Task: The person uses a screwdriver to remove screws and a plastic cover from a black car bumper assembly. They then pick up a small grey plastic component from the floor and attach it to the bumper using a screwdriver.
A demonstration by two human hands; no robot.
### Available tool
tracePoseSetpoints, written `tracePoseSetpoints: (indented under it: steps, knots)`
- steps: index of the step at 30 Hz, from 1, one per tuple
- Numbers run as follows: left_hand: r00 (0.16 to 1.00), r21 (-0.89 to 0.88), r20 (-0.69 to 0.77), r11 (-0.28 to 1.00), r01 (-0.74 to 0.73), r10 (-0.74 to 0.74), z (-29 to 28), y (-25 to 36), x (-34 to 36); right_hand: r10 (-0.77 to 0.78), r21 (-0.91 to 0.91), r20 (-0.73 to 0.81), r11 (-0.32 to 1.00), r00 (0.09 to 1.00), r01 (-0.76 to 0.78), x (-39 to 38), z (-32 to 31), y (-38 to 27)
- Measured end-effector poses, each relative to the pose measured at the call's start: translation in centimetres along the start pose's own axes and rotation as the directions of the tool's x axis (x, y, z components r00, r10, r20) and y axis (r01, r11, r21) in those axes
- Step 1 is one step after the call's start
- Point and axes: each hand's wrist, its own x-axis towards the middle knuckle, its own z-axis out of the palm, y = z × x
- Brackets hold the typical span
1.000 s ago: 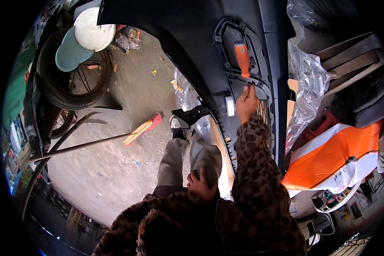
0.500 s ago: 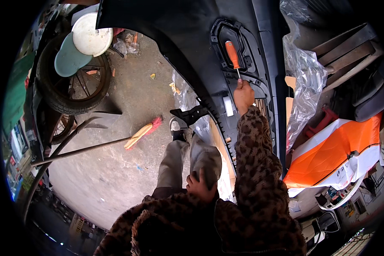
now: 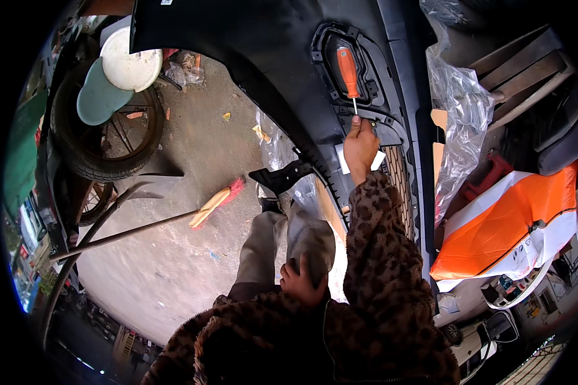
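Observation:
My right hand reaches over a large black plastic car bumper. Its fingers pinch the thin metal shaft of a screwdriver, whose orange handle points away from me above an oval recess in the bumper. The screwdriver's tip is hidden by the fingers. Below that hand a white rectangular patch shows on the bumper, beside a brown mesh grille section. My left hand lies on my thigh, holding nothing, its fingers loosely apart.
On the left, a wheel carries a white round lid and a grey-green piece. A broom lies on the concrete floor. Right of the bumper are clear plastic wrap and an orange-and-white sack.
My right hand has shifted slightly left over the white patch. The screwdriver has come along, its handle now farther away and looking larger. My left hand stays on my thigh.

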Motion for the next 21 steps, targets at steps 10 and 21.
tracePoseSetpoints:
  steps: [10, 21]
  knots:
    - [0.997, -0.002, 0.073, 1.000, -0.018, 0.018, -0.6, -0.2, 0.4, 0.148, -0.114, 0.056, 0.983, 0.987, -0.141, 1.1, 0.8, 2.4]
    - [0.933, 0.152, 0.354, 0.980, -0.129, 0.068, 0.2, 0.0, 0.3, 0.090, 0.390, 0.040, 0.916, 0.995, -0.099, -8.6, -4.4, -1.3]
